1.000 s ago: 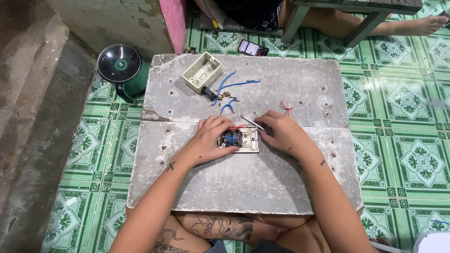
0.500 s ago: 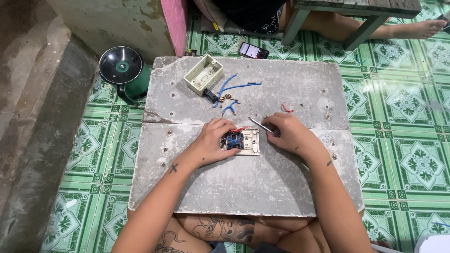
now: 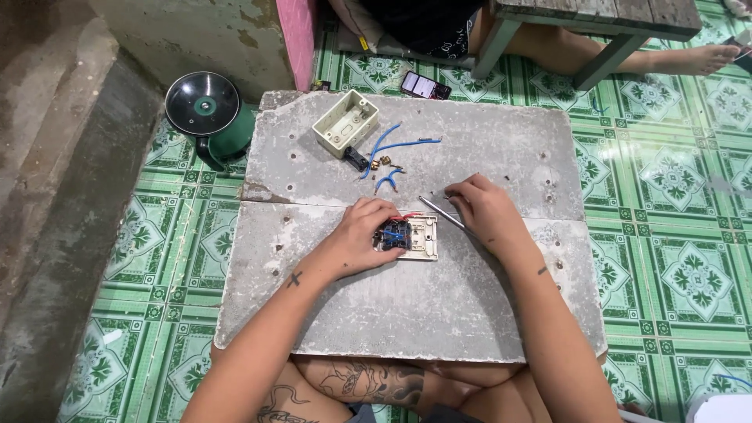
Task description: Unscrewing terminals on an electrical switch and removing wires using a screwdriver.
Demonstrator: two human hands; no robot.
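Right fingers (image 3: pixel 462 194) now off switch plate (image 3: pixel 419 237)

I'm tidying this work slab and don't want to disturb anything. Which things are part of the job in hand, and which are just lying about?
In hand:
- white switch plate with blue module, held by left hand
- thin metal screwdriver, in right hand

Lying about:
- cream plastic wall box
- loose blue wires
- green horn speaker
- phone on floor

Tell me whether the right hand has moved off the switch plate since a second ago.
Yes. The right hand has drawn away to the right of the switch plate, toward the slab's far edge, holding a screwdriver.
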